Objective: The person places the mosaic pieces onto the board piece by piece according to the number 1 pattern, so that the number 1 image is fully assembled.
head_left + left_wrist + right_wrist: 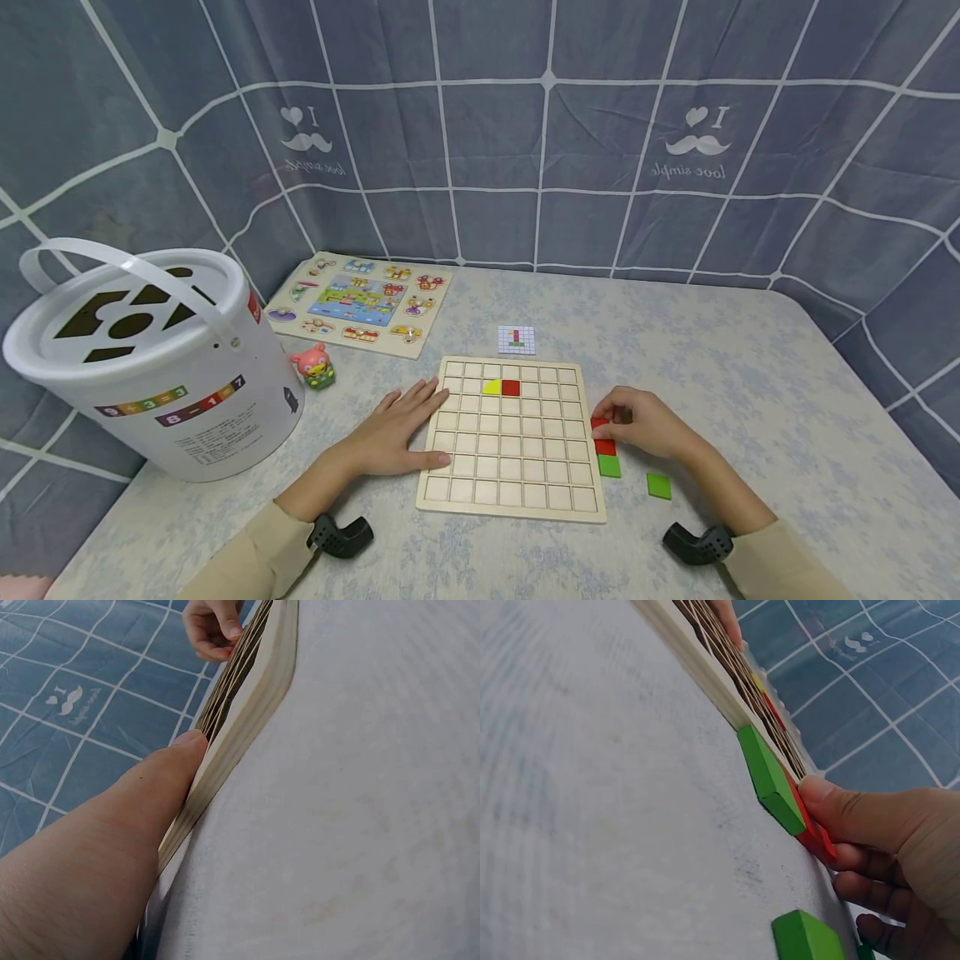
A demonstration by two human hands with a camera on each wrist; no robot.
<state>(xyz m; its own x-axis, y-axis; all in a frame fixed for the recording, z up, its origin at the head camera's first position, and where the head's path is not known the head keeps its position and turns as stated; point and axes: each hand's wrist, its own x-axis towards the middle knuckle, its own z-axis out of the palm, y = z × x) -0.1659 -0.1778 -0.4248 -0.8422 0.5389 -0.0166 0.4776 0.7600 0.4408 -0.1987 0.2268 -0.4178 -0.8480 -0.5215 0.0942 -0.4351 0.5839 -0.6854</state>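
Note:
A wooden grid board [512, 513] lies on the table, with a yellow quarter-round tile [492, 387] and a red square tile [511, 388] side by side in its upper cells. My left hand [401, 429] rests on the board's left edge, fingers spread and straight; in the left wrist view its thumb [169, 769] lies along the rim. At the right edge my right hand [645, 421] pinches a red tile [599, 422] between thumb and fingers, partly hidden by them. Just below are another red tile [605, 447] and a green tile [609, 466] against the board's side.
A loose green tile [659, 486] lies nearer me. Beyond the board is a small pattern card [517, 340]. A picture puzzle board [360, 304], a pink toy figure [315, 365] and a large white bucket [195, 392] stand left. A grid-patterned curtain [495, 142] hangs behind the table.

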